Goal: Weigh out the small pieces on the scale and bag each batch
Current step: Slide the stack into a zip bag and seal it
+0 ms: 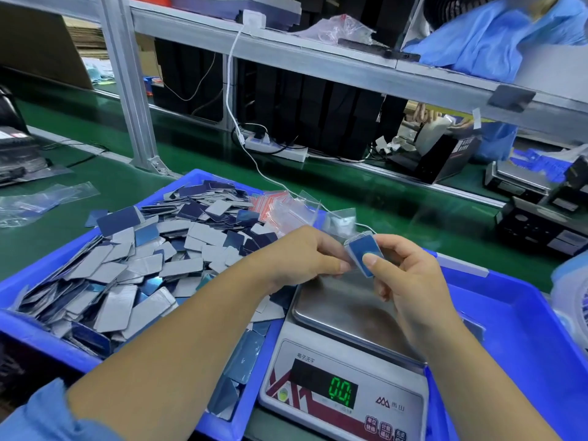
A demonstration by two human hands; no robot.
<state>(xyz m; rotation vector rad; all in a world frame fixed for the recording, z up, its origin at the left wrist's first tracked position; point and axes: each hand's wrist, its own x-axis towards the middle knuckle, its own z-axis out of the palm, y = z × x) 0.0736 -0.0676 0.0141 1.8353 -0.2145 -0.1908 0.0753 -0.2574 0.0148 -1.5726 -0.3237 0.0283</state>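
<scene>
Above the steel pan of the digital scale (343,310), both hands hold a small stack of blue pieces (364,253) that sits inside a small clear bag. My left hand (305,256) pinches the stack's left edge. My right hand (404,275) grips it from the right, thumb pressed on its blue face. The scale's pan is bare and its green display (342,393) reads 0.0. A big heap of loose blue and silver pieces (143,265) fills the blue tray (28,326) to the left. Small clear bags with red strips (283,208) lie at that tray's far corner.
A second blue tray (525,329) stands to the right of the scale. A white cable (254,163) runs across the green belt (366,192) to a power strip (276,148). An aluminium frame post (127,84) rises at the back left. More scales (521,183) stand at the far right.
</scene>
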